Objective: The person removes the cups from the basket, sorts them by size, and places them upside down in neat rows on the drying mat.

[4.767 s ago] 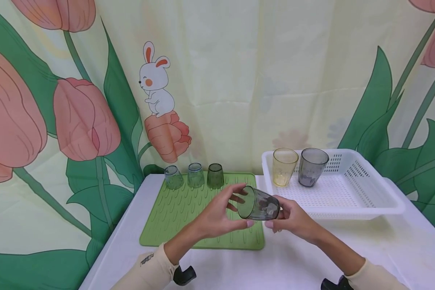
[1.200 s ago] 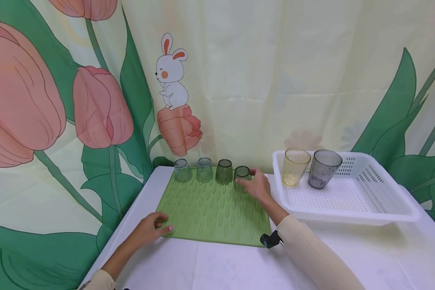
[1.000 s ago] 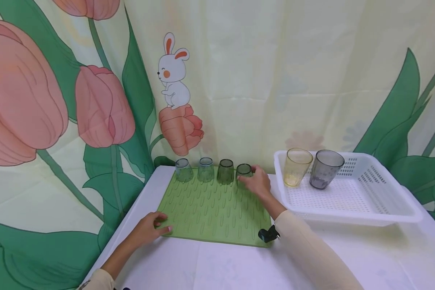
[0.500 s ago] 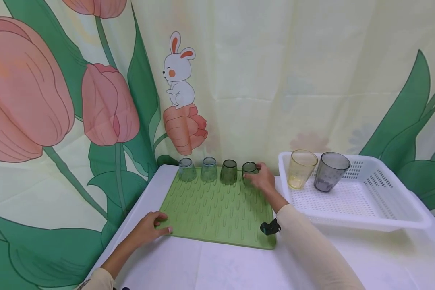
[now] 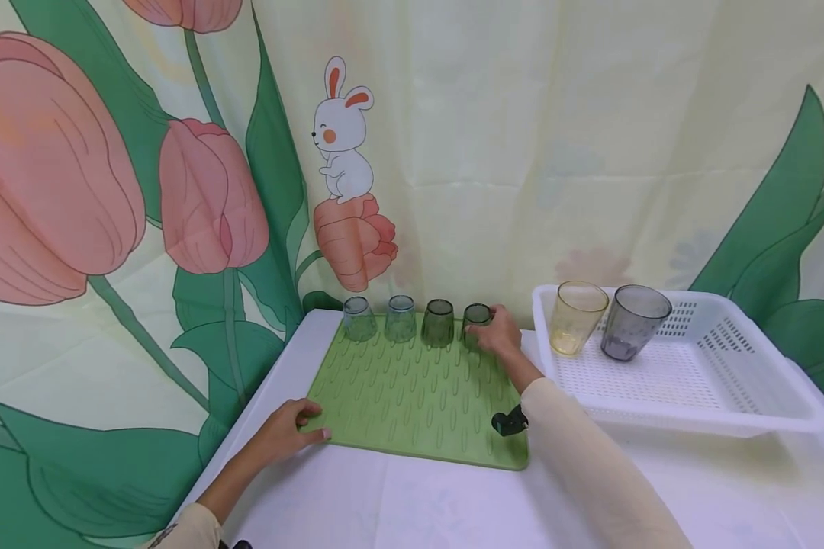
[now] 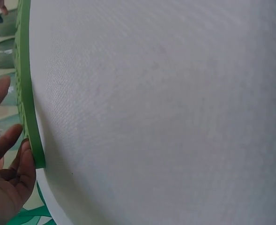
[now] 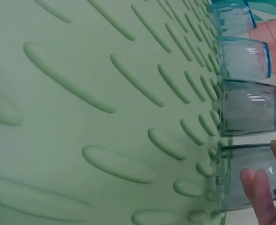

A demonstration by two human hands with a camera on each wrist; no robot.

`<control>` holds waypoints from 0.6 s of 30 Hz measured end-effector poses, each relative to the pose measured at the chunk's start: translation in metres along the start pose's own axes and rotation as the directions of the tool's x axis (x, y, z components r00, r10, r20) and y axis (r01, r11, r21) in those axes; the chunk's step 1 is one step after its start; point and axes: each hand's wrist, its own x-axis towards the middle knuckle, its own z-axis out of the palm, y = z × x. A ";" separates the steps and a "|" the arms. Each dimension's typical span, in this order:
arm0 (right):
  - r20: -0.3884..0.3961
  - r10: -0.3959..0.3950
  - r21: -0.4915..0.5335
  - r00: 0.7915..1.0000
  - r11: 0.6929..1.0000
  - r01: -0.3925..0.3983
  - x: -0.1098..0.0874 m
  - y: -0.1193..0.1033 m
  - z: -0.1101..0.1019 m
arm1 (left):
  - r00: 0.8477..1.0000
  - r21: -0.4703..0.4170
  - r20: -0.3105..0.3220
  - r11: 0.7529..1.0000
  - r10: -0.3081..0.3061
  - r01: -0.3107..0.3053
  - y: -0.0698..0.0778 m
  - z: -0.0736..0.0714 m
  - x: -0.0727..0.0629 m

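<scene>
My right hand (image 5: 501,333) holds a grey glass tumbler (image 5: 477,313) upside down at the back right of the green ridged mat (image 5: 412,404). In the right wrist view the fingertips (image 7: 263,192) lie against the side of that tumbler (image 7: 234,164), near its base. Beside it, to the left, stands a dark grey tumbler (image 5: 438,324), then two bluish tumblers (image 5: 400,320) (image 5: 359,320), all upside down in a row. At the mat's front left corner my left hand (image 5: 281,436) rests with loosely bent fingers, its fingertips (image 6: 26,145) right at the green edge (image 6: 29,108).
To the right of the mat stands a white perforated basket (image 5: 748,419). Inside it, on the left, are a yellow tumbler (image 5: 577,320) and a grey-violet tumbler (image 5: 633,324), both rim up. A white cloth (image 5: 412,511) covers the table; a printed curtain (image 5: 467,152) hangs behind.
Earlier both hands held the grey tumbler tilted before the mat; now it stands in the row, shifted slightly back in the last second. My left hand has moved to the mat's corner.
</scene>
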 end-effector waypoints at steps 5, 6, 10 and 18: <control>0.009 0.001 -0.036 1.000 0.999 -0.001 0.000 -0.002 -0.004 | 1.000 -0.008 -0.004 1.000 0.001 -0.001 0.002 0.001 0.000; 0.013 0.003 -0.043 1.000 0.999 -0.002 0.000 -0.003 -0.004 | 1.000 -0.007 -0.006 1.000 -0.004 0.004 0.003 0.001 0.000; 0.025 0.009 -0.083 1.000 0.997 -0.007 0.000 -0.005 -0.007 | 1.000 -0.003 -0.001 1.000 -0.004 0.004 0.004 0.001 0.001; 0.066 0.022 -0.131 0.998 0.991 -0.014 0.000 -0.006 -0.008 | 0.999 -0.014 0.019 1.000 -0.027 0.027 0.004 -0.001 0.001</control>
